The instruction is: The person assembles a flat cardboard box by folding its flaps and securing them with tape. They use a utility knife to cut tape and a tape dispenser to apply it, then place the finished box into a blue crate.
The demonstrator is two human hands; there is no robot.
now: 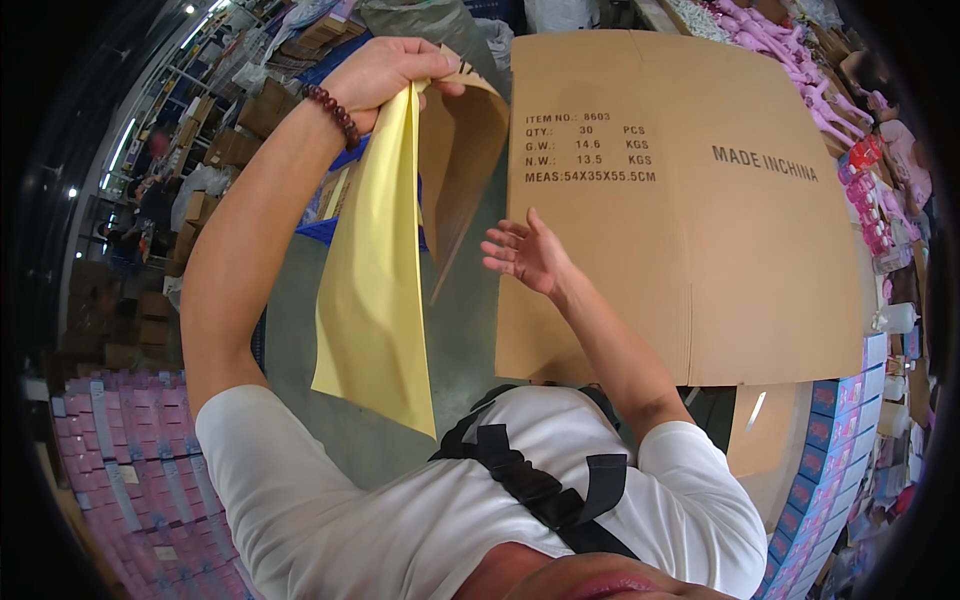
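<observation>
My left hand [388, 78], raised at the upper left of the middle, pinches the top edge of a yellow sheet [372, 290]. A curved piece of brown cardboard [462, 150] is gripped along with it and hangs just behind. The yellow sheet droops down toward my chest, folded lengthwise near its right side. My right hand [526, 256] is open with fingers apart and nothing in it. It is in front of the left edge of a large flat cardboard carton panel [690, 260] with black print; whether it touches the panel I cannot tell.
A blue plastic crate [318, 230] sits on the floor behind the yellow sheet. Stacked pink boxes [150, 450] rise at the lower left, stacked blue boxes [825, 450] at the lower right. Pink plastic parts [775, 38] lie heaped at the upper right. A large sack [425, 28] stands at the back.
</observation>
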